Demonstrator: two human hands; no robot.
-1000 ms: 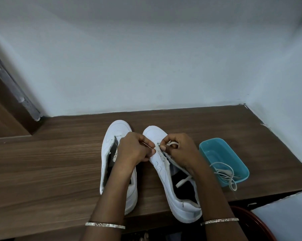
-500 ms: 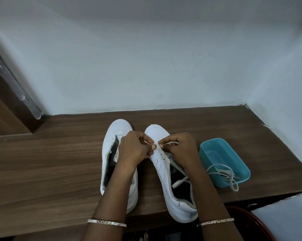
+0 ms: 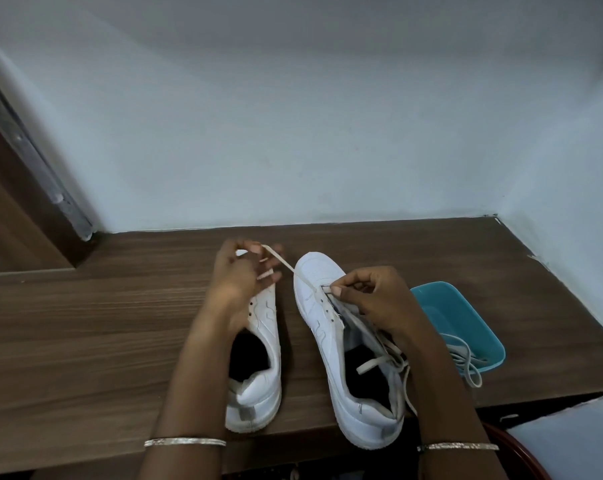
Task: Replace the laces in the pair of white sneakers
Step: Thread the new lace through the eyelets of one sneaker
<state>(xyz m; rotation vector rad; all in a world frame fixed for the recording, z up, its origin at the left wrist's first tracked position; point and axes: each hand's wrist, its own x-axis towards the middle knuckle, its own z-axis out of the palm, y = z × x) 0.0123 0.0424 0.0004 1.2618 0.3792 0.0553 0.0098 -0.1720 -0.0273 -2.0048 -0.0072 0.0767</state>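
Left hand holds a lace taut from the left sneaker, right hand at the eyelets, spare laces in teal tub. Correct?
Wrong sneaker. The head view shows the lace from the left hand running to the front eyelets of the right sneaker, where the right hand pinches it. Spare laces do lie in the teal tub.

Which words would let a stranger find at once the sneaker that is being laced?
On the brown wooden counter, two white sneakers lie side by side. Take the right sneaker, beside the teal tray. Only it carries a lace; the left sneaker has bare eyelets.
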